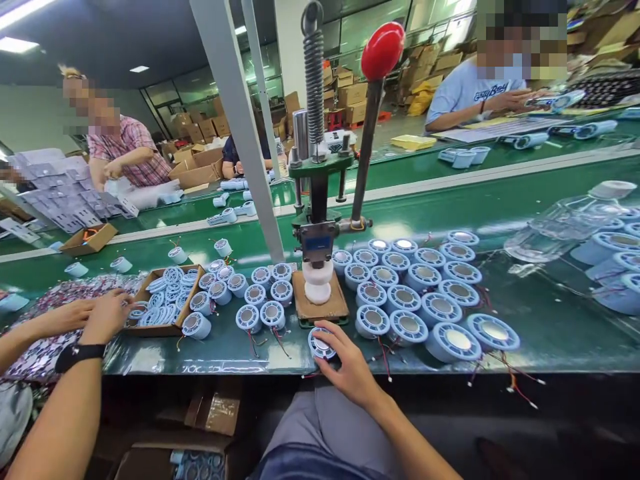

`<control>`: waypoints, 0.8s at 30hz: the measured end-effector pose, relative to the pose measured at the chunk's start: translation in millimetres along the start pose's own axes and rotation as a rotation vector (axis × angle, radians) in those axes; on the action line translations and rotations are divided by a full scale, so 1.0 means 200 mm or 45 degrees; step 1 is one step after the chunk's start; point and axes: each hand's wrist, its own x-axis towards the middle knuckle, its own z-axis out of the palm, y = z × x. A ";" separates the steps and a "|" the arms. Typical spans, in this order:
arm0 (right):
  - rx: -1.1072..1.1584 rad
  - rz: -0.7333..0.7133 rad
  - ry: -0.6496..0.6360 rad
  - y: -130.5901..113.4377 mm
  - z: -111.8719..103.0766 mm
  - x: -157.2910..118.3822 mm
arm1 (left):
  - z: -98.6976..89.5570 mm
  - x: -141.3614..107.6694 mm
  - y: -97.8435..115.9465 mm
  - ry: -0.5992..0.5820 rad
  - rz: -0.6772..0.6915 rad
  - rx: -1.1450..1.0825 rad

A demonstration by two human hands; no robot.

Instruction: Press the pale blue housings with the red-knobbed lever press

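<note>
My right hand (347,367) reaches in from the lower right, its thumb and fingers around a light-blue round part (321,343) with a silver centre. That part is at the table's front edge, just before a hand press (317,243) with a red-knobbed lever. The press's white plunger stands over a brown pad (300,303), with no blue part visible under it. Many like parts (403,298) with thin wires stand right of the press; smaller ones (249,317) stand left of it. My left hand is not in view.
At the left, a co-worker's two hands (107,317), one with a black wristband, are beside a cardboard box (193,303) of blue rings. A clear bottle (555,223) lies at the right. Other people sit across the green table (200,357).
</note>
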 end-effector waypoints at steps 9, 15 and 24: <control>0.002 0.070 0.045 -0.02 -0.01 0.00 | 0.18 -0.67 1.04 0.166 0.337 -0.632; -0.027 0.126 0.098 -0.02 -0.09 -0.05 | 0.55 -1.00 1.48 -0.180 0.760 -0.989; -0.003 0.153 0.109 -0.03 -0.11 -0.07 | 0.55 -0.99 1.48 -0.368 0.552 -0.793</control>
